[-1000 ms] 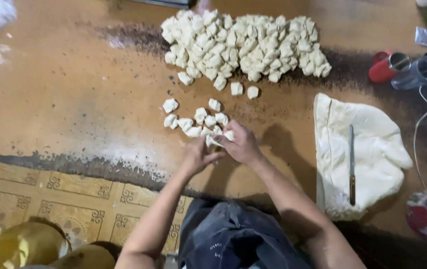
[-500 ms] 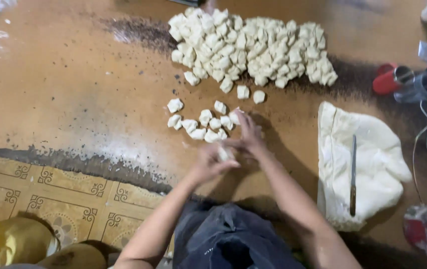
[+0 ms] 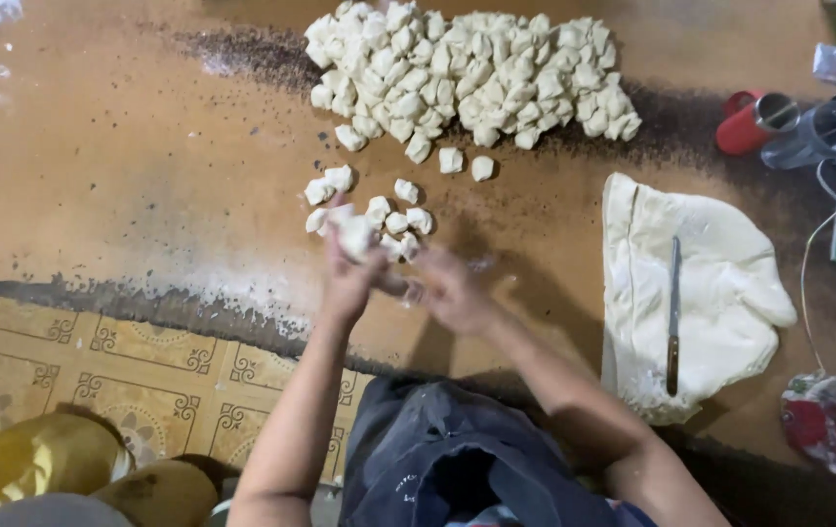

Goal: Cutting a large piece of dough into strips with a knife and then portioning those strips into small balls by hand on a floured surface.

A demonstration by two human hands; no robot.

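The left hand [image 3: 351,278] is clamped on a dough piece [image 3: 354,234], raised just above the near edge of the small cluster of cut pieces [image 3: 388,217] on the table [image 3: 125,176]. The right hand [image 3: 449,291] sits just beside it to the right — fingers loosely spread, gripping nothing visible. The cluster lies straight ahead of both hands, nearer the left; the dough sheet [image 3: 711,283] with its knife [image 3: 673,317] lies well apart, rightward.

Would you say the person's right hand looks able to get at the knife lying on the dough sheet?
Probably yes: the right hand looks empty, and the knife lies uncovered atop the dough sheet on that side, with nothing between.
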